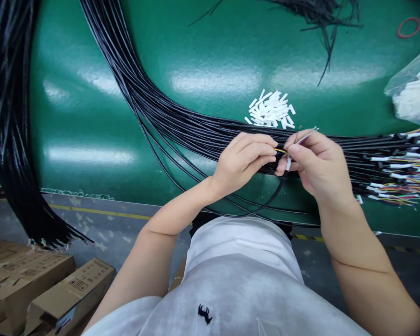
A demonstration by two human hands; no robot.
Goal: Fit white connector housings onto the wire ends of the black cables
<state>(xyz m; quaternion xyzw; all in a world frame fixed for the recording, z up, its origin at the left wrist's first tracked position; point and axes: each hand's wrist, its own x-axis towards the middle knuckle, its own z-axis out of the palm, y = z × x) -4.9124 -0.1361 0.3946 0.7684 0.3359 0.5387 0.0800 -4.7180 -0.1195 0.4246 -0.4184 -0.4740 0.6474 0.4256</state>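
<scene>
Above the front part of the green table, my hands meet at the end of a black cable (pixel 278 190), which loops down toward the table's edge. My left hand (pixel 247 158) is closed, its fingertips pinched on thin coloured wires (pixel 280 151), a yellow one among them. With thumb and forefinger my right hand (pixel 317 161) pinches the same cable's wires, whose thin ends stick out above the thumb. A small white sleeve (pixel 289 163) sits by the right fingers, below the wires. Exactly how the wires enter the sleeve is hidden by my fingers.
Behind my hands runs a thick bundle of black cables (pixel 175 109), with white-sleeved, coloured wire ends at right. Loose white sleeves (pixel 271 109) lie piled beyond it. A plastic bag (pixel 416 93), a red ring (pixel 409 28) and black ties (pixel 315 11) lie farther off. Cardboard boxes (pixel 70 291) stand on the floor.
</scene>
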